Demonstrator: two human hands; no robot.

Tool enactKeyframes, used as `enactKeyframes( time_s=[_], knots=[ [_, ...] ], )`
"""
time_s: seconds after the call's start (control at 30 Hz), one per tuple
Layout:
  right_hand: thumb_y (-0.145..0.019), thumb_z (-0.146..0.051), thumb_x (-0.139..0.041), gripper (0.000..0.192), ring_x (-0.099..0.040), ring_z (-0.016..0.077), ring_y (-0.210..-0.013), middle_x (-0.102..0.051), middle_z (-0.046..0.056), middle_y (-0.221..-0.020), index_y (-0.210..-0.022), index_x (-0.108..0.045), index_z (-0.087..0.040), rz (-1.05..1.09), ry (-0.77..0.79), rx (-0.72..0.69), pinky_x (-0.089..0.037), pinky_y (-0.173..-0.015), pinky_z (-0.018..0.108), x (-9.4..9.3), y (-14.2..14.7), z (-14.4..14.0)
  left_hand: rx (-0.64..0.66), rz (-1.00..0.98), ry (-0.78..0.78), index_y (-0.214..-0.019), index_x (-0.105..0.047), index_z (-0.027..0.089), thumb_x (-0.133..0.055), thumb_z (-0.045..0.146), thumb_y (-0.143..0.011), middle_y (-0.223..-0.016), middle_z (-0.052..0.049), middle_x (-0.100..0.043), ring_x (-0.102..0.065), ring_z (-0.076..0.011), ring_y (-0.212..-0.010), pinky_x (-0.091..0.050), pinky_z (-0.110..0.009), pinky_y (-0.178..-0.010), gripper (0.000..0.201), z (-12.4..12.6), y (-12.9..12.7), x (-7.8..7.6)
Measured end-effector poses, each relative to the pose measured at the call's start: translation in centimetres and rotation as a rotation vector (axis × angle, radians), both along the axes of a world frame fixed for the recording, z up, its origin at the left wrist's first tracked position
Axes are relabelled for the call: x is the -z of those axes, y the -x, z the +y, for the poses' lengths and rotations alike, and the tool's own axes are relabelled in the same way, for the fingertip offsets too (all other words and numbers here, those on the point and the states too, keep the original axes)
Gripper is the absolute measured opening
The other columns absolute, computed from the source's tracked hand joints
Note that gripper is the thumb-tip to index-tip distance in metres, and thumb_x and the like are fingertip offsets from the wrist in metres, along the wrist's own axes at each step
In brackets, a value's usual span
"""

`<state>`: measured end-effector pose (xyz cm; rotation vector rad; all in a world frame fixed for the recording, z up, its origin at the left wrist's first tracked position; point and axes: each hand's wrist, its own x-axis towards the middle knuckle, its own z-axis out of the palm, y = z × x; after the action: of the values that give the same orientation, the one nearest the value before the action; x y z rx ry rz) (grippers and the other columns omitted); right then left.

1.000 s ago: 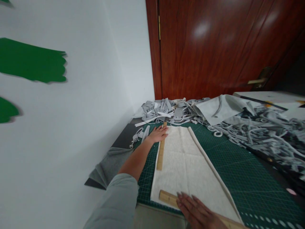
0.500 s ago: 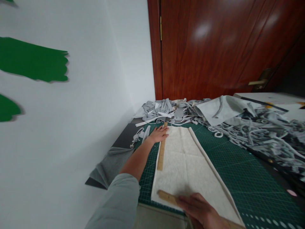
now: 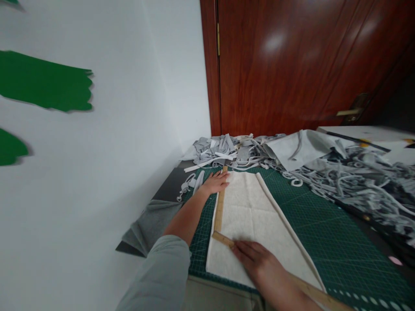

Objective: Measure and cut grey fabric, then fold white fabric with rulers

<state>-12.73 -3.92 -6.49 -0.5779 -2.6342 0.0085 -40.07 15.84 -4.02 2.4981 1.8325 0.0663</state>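
Cloth [image 3: 256, 224], a long off-white padded piece, lies flat on the green cutting mat [image 3: 324, 229] that covers the desk, its far end toward the heap of grey fabric strips [image 3: 233, 151] piled by the brown door [image 3: 292, 65]. The left hand [image 3: 215, 182] lies flat with fingers stretched out, holding nothing, pressing the far end of a wooden ruler [image 3: 219, 207] that runs along the cloth's left edge. The right hand [image 3: 259, 259] is also spread flat, palm down, gripping nothing, pressing a second wooden ruler [image 3: 223, 239] that crosses the near part of the cloth at a slant; its far tip is just beside the near end of the first ruler. More grey strips [image 3: 363, 181] cover the right side of the desk, and a folded grey sheet [image 3: 145, 226] hangs off the left edge near the white wall [image 3: 113, 151].
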Motion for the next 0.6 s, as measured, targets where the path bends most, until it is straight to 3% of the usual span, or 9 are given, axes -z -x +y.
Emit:
enactKeyframes(
  time_s=[0.17,0.33,0.6],
  knots=[
    [-0.076,0.006,-0.041,0.061,-0.053,0.0195,-0.121,-0.057,0.008,-0.133,-0.132,-0.052,-0.015,-0.084,0.089,-0.073,-0.045,-0.102,0.034,-0.2,-0.3,0.5,-0.003,-0.002,0.017,-0.148,-0.016,0.036,-0.029,0.050,-0.096,-0.156,0.005,-0.016,-0.013,-0.0278,-0.142,-0.014,-0.055,-0.111,0.055,0.0,0.0,-0.2],
    [-0.074,0.003,-0.043,0.068,-0.045,0.0189,-0.128,-0.049,0.006,-0.140,-0.138,-0.046,-0.019,-0.170,0.236,-0.207,-0.038,-0.109,0.036,-1.7,-1.1,0.7,-0.003,-0.006,0.016,-0.148,-0.016,0.038,-0.029,0.049,-0.096,-0.156,0.006,-0.015,-0.012,-0.0273,-0.142,-0.013,-0.055,-0.111,0.054,0.0,0.1,-0.1],
    [-0.084,-0.009,-0.050,0.063,-0.037,0.0201,-0.134,-0.043,0.007,-0.144,-0.144,-0.035,-0.024,-0.228,0.441,-0.335,-0.029,-0.113,0.039,-4.1,-2.1,0.1,-0.002,-0.015,0.005,-0.147,-0.018,0.037,-0.031,0.049,-0.096,-0.156,0.005,-0.016,-0.013,-0.0274,-0.142,-0.014,-0.055,-0.111,0.055,0.0,0.1,-0.1]
  ],
)
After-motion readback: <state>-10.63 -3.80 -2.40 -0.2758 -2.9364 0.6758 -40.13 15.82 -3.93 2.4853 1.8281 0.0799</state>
